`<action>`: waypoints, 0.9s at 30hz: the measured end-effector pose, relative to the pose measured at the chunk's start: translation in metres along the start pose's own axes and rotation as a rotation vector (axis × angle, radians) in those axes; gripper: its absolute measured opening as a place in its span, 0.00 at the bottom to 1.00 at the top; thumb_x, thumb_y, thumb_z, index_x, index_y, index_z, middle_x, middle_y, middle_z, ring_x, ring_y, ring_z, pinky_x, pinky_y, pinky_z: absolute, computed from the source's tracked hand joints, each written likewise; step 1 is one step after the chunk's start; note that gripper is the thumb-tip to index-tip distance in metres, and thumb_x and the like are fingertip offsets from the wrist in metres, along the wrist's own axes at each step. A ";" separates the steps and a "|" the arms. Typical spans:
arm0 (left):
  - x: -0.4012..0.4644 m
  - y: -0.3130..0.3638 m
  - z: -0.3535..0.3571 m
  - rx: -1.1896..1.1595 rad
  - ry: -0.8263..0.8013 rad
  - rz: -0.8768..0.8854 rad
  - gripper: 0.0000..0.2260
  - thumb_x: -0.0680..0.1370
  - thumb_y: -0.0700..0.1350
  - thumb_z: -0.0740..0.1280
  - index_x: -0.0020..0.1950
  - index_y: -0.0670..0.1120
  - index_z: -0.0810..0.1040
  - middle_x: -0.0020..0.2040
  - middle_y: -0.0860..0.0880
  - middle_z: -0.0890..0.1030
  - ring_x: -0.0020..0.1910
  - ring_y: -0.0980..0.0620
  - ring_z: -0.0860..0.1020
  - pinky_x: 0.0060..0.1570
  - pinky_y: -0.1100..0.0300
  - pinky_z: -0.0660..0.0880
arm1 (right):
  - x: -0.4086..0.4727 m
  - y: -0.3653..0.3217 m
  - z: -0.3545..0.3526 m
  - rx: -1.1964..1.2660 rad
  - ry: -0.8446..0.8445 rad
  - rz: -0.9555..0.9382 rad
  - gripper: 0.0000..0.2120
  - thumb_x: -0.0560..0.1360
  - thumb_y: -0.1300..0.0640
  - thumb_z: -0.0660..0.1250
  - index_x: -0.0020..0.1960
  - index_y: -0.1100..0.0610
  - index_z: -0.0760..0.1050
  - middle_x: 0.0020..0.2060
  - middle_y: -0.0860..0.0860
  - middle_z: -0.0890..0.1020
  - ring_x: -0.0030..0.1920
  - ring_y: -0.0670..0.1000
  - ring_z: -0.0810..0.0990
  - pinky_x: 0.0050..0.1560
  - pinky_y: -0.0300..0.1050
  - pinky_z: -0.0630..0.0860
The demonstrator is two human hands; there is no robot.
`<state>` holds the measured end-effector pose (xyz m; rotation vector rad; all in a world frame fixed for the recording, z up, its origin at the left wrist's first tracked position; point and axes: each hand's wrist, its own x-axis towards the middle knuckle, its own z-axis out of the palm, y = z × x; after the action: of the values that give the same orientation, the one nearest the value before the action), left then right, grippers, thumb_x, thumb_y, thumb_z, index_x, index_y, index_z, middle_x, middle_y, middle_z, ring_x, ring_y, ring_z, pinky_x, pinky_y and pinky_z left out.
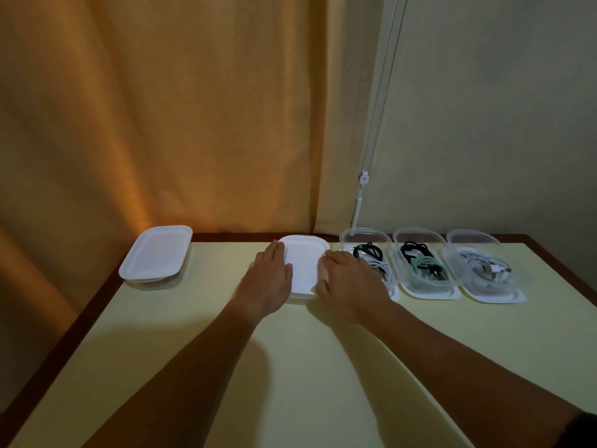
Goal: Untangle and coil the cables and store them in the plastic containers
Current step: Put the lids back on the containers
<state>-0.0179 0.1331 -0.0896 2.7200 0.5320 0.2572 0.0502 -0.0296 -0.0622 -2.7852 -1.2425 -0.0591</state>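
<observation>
Both bare forearms are reaching forward across the pale tabletop (200, 334), converging on a lidded container (305, 266). The left hand (268, 279) is lying flat with straight fingers against the container's left edge. The right hand (349, 282) is pressing its right side, fingers slightly bent. Just beyond and rightward, three open containers (426, 263) are sitting in a row holding coiled cables (420, 258). Far left, another lidded container (156, 255) is standing before the curtain (161, 108).
</observation>
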 end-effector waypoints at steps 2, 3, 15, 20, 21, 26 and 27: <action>0.000 -0.001 0.005 -0.002 0.008 0.001 0.23 0.85 0.49 0.50 0.79 0.44 0.52 0.80 0.46 0.55 0.75 0.46 0.61 0.71 0.50 0.65 | 0.000 -0.002 0.003 0.016 0.001 0.005 0.23 0.82 0.48 0.55 0.73 0.58 0.68 0.74 0.54 0.71 0.72 0.54 0.68 0.73 0.51 0.62; 0.000 -0.001 0.009 -0.012 0.018 -0.002 0.24 0.85 0.49 0.51 0.79 0.44 0.51 0.80 0.46 0.55 0.75 0.46 0.61 0.71 0.50 0.66 | 0.000 -0.002 0.006 0.027 0.006 0.011 0.23 0.82 0.49 0.55 0.73 0.59 0.68 0.73 0.55 0.71 0.72 0.54 0.69 0.73 0.50 0.62; 0.005 -0.003 0.018 0.076 0.016 -0.052 0.27 0.84 0.55 0.50 0.80 0.46 0.49 0.81 0.46 0.53 0.77 0.45 0.58 0.74 0.46 0.61 | 0.010 0.000 0.033 -0.018 -0.006 -0.031 0.46 0.71 0.43 0.29 0.79 0.66 0.55 0.79 0.62 0.60 0.80 0.59 0.57 0.79 0.53 0.41; 0.002 -0.002 0.002 0.380 -0.037 -0.043 0.31 0.83 0.58 0.46 0.80 0.43 0.46 0.81 0.43 0.47 0.79 0.40 0.47 0.76 0.41 0.43 | 0.016 -0.004 0.026 -0.007 -0.041 -0.043 0.33 0.81 0.48 0.42 0.79 0.66 0.54 0.79 0.63 0.58 0.80 0.60 0.56 0.79 0.54 0.42; -0.001 -0.006 -0.002 0.431 -0.038 -0.040 0.31 0.83 0.59 0.45 0.80 0.43 0.46 0.81 0.43 0.46 0.79 0.40 0.45 0.76 0.40 0.42 | 0.019 -0.009 0.026 0.000 -0.037 -0.054 0.32 0.81 0.49 0.43 0.79 0.66 0.55 0.79 0.63 0.58 0.80 0.60 0.56 0.79 0.55 0.44; -0.005 -0.052 -0.026 0.608 0.034 -0.051 0.28 0.83 0.59 0.42 0.81 0.48 0.48 0.81 0.42 0.47 0.79 0.38 0.46 0.75 0.37 0.40 | 0.037 -0.046 0.031 0.089 -0.019 -0.080 0.26 0.85 0.52 0.47 0.79 0.63 0.56 0.80 0.59 0.58 0.80 0.57 0.55 0.79 0.55 0.47; -0.006 -0.061 -0.030 0.620 0.040 -0.065 0.27 0.83 0.59 0.42 0.81 0.51 0.48 0.81 0.42 0.47 0.79 0.37 0.45 0.75 0.36 0.39 | 0.041 -0.052 0.032 0.113 -0.011 -0.084 0.25 0.85 0.52 0.49 0.79 0.62 0.56 0.80 0.59 0.58 0.80 0.56 0.55 0.79 0.56 0.48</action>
<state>-0.0507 0.1929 -0.0855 3.2870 0.8242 0.1451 0.0387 0.0387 -0.0878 -2.6409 -1.3212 0.0197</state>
